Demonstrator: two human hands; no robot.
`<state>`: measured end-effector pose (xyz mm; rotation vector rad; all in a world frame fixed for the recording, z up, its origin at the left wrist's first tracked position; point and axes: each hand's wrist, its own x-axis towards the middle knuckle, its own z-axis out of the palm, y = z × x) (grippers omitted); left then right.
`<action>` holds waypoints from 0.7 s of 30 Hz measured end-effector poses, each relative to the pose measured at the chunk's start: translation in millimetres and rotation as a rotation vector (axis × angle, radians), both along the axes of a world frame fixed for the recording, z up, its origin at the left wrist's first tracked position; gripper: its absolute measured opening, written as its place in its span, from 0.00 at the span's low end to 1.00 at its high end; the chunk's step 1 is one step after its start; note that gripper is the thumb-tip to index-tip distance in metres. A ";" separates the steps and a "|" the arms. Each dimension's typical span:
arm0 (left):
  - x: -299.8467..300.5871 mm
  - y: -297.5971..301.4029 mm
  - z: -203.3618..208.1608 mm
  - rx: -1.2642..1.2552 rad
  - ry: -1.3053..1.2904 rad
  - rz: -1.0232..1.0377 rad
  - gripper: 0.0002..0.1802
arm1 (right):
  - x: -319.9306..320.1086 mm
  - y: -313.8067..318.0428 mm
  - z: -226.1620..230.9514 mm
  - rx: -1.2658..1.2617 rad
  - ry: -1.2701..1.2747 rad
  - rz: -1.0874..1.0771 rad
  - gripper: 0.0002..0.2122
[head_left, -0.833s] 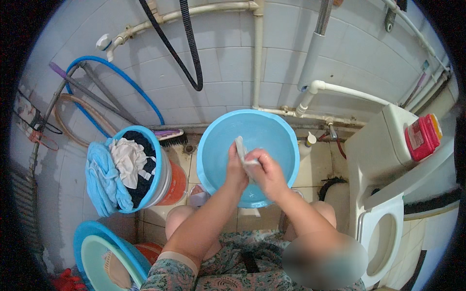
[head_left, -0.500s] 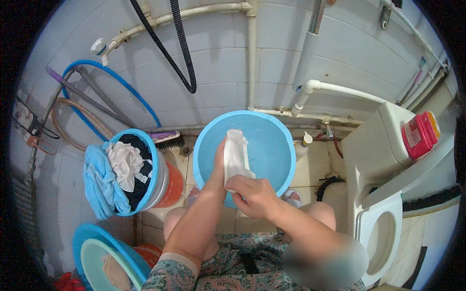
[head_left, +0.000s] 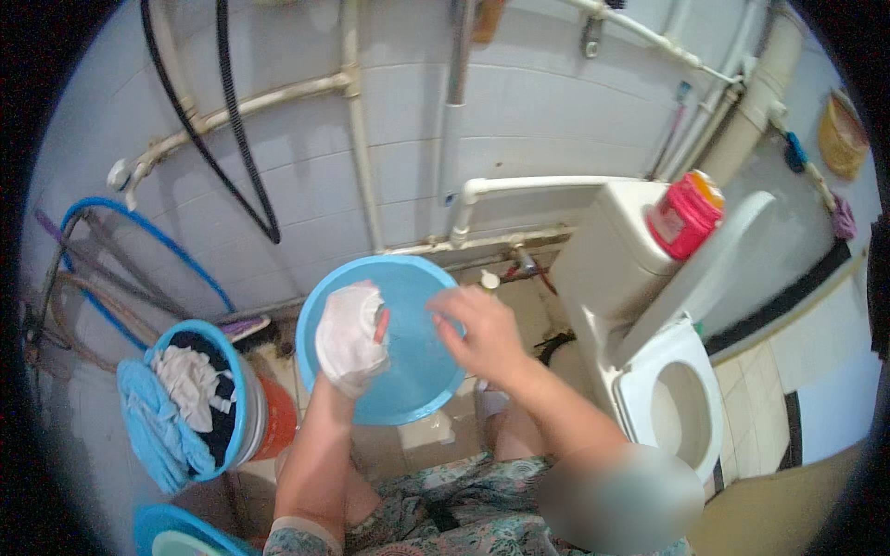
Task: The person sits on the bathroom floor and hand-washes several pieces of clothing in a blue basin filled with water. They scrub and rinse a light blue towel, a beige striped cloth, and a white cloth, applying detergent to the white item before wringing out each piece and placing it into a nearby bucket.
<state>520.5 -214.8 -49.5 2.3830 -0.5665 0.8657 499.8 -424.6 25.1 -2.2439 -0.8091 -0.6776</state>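
Note:
A damp white cloth [head_left: 348, 335] covers most of my left hand [head_left: 382, 324] above the left part of the light blue basin [head_left: 436, 406]. Part of a finger shows at the cloth's right edge, and the other fingers are hidden under the fabric. My right hand [head_left: 475, 332] is over the basin's right rim, apart from the cloth. Its fingers are loosely bent with the thumb apart, and I see nothing in them. Water lies in the basin, which stands on the tiled floor in front of my feet.
On the left, a bucket [head_left: 243, 408] holds a blue towel [head_left: 153, 417] and dark and pale clothes. A scrubbing brush [head_left: 246, 326] lies behind it. A pump bottle [head_left: 489, 281] stands beyond the basin. To the right is a toilet [head_left: 621, 380] with a red container [head_left: 684, 218] on its tank.
My right hand has let go of the cloth and moved right. The cloth now spreads over my left hand. The whole view has swung to the right.

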 end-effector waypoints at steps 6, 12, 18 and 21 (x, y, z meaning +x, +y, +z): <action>-15.3 -17.0 8.8 -0.431 0.261 -0.164 0.17 | 37.5 -101.4 106.8 -0.310 -0.326 -0.485 0.07; -17.3 -18.1 22.6 -0.274 0.119 -0.148 0.19 | 43.5 -213.3 212.5 -0.576 -0.201 -1.074 0.11; -17.2 -24.3 24.6 -0.497 0.173 -0.224 0.17 | 64.6 -253.6 222.6 -0.884 0.334 -1.243 0.17; -8.7 -14.7 17.3 -0.459 0.249 -0.272 0.14 | 90.6 -286.1 210.1 -0.857 0.511 -1.204 0.16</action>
